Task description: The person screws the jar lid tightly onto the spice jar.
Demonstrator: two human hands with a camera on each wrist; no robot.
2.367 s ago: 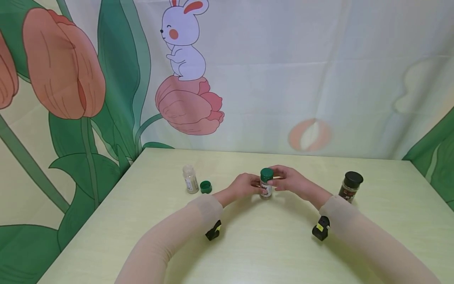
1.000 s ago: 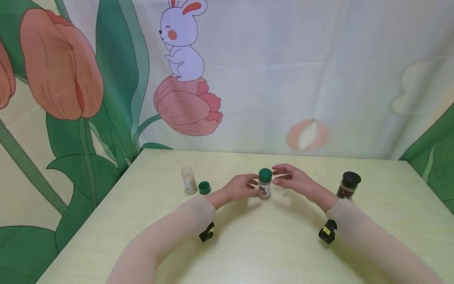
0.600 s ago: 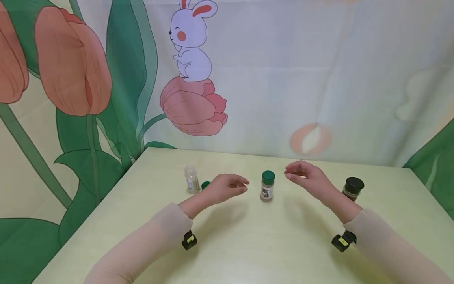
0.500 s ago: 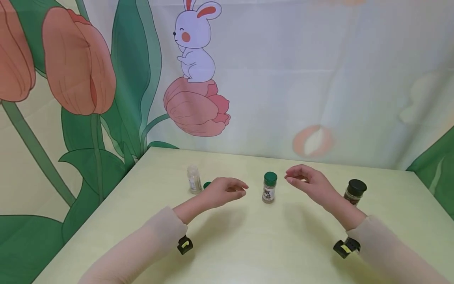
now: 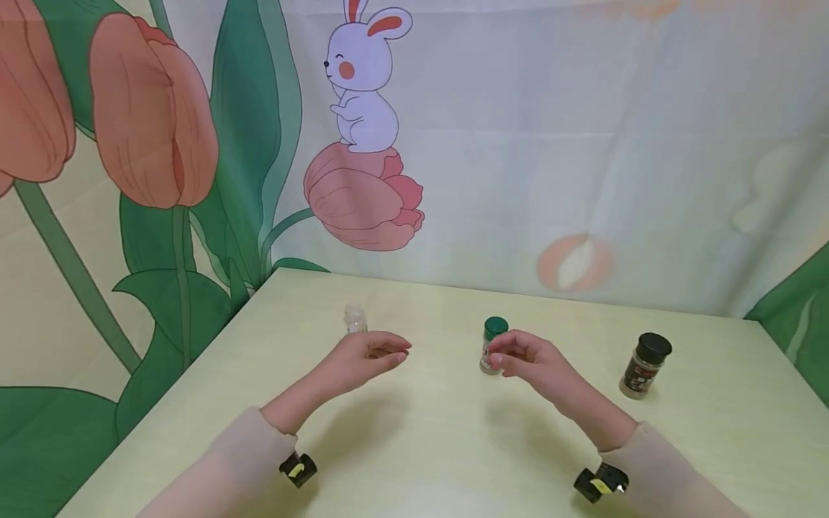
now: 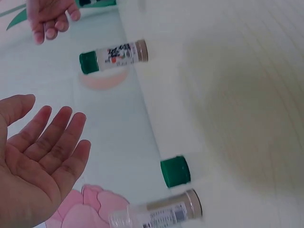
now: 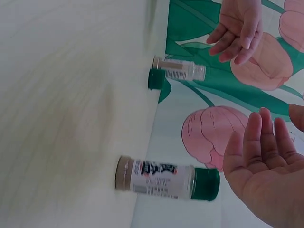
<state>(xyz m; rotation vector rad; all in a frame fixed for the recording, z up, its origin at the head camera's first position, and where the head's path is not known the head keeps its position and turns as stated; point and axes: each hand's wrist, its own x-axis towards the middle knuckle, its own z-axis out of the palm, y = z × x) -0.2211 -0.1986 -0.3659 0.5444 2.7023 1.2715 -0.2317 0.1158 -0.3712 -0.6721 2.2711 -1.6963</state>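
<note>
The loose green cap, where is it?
In the left wrist view, the loose green cap sits on the table, low, just right of centre, beside the uncapped bottle; in the head view the left hand hides it.

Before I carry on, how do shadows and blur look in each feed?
Head: bright, with soft shadows on the table below the left hand and right hand; left wrist: dimmer, a broad soft shadow on the table, print on the green-capped jar slightly smeared; right wrist: also dim, that jar's print slightly soft too.
</note>
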